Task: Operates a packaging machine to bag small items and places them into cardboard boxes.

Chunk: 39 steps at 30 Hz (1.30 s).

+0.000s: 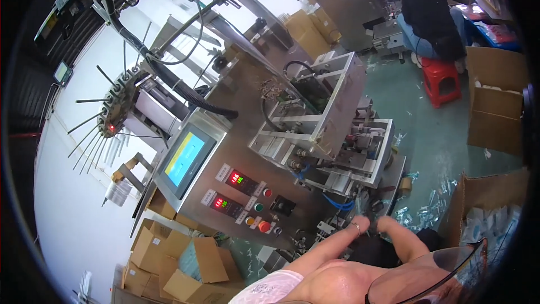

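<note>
Move the left hand (360, 225) and right hand (386, 224) gently by the machine (244, 155); whether they grip anything, I can't tell.

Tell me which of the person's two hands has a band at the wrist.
The left hand, on the picture's left of the pair: a thin band shows at its wrist. The right hand shows none.

Machine panel (242, 147): silver-grey. Screen (187, 160): light blue, yellow band. Displays (237, 178): red and green digits. Buttons (264, 226): red, green, orange. Tubing (339, 205): bright blue. Hose (194, 97): black. Stool (442, 81): red. Floor (424, 135): grey-green. Cartons (495, 126): brown. Sleeve (267, 288): white, grey-flecked. Co-worker's jacket (426, 14): black; trousers (414, 35): light blue.
</note>
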Tool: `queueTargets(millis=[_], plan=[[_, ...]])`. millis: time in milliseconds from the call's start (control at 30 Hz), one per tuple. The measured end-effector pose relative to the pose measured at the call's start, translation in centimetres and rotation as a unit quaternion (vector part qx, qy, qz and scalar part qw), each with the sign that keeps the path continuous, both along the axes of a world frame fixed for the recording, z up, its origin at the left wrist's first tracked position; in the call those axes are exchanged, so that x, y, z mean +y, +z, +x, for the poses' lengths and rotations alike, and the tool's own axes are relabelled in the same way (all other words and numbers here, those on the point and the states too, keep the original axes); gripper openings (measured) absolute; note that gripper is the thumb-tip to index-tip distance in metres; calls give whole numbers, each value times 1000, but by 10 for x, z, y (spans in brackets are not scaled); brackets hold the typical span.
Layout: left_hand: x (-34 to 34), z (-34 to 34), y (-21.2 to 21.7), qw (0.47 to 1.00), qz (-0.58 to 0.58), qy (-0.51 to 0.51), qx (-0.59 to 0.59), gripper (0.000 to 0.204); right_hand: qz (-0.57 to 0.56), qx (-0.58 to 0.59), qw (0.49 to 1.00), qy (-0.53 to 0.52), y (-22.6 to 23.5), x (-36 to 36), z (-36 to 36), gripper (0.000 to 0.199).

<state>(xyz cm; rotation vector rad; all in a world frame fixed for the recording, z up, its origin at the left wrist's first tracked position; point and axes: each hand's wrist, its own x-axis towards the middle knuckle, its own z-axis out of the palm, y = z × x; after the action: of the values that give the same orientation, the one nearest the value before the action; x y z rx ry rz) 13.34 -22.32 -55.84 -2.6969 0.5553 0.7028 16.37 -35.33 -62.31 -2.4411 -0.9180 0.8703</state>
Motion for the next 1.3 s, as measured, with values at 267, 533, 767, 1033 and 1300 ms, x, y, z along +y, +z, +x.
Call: queueTargets(millis=[267, 533, 767, 1033, 1300], plan=[[13, -34, -37, 863, -405, 158, 257, 18, 393, 219, 861, -237, -4, 58, -6, 37], [-5, -34, 44, 922, -363, -5, -133, 31, 140, 61, 973, -175, -35, 26, -10, 30], [-8, 3, 9, 991, -49, 47, -113, 17, 14, 29, 999, -24, -20, 39, -2, 35], [-8, 15, 1, 991, -118, 13, -60, 14, 273, 45, 934, -225, -21, 24, 5, 35], [13, 0, -28, 959, -243, 84, -116, 17, 554, 184, 757, -291, 5, 64, 10, 17]])
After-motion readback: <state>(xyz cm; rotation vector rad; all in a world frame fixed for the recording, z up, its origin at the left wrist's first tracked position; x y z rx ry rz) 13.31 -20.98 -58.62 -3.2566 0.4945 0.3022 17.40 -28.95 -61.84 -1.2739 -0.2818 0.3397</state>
